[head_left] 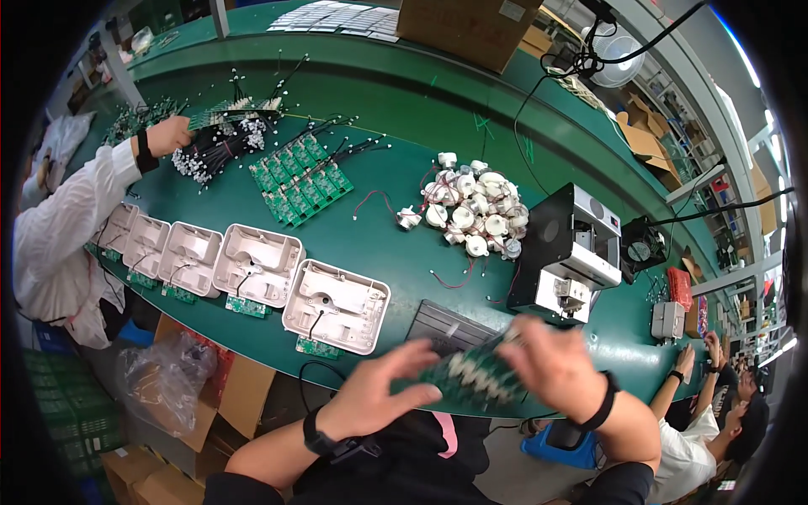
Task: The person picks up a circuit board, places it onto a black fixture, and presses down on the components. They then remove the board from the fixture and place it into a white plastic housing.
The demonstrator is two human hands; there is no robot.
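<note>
A green circuit board panel with a row of white connectors (pixel 481 376), smeared by motion, is in front of me at the table's near edge. My right hand (pixel 560 368) grips its right end with curled fingers, also blurred. At the panel's left end, my left hand (pixel 376 398) has its thumb and fingers spread apart; whether a fingertip touches the board is not clear. Just beyond the panel lies a dark grey flat plate (pixel 438 324), partly covered by it. To the left stands the nearest white plastic housing (pixel 374 307), with a cable and a small green circuit board (pixel 318 347) at its front.
More white housings (pixel 259 263) run leftward in a row. Beyond them lie a board panel (pixel 301 181) and bundled black cables (pixel 220 151), where a co-worker's hand (pixel 171 133) holds another panel. White round parts with red wires (pixel 475 206) are piled beside a black-and-white machine (pixel 566 252).
</note>
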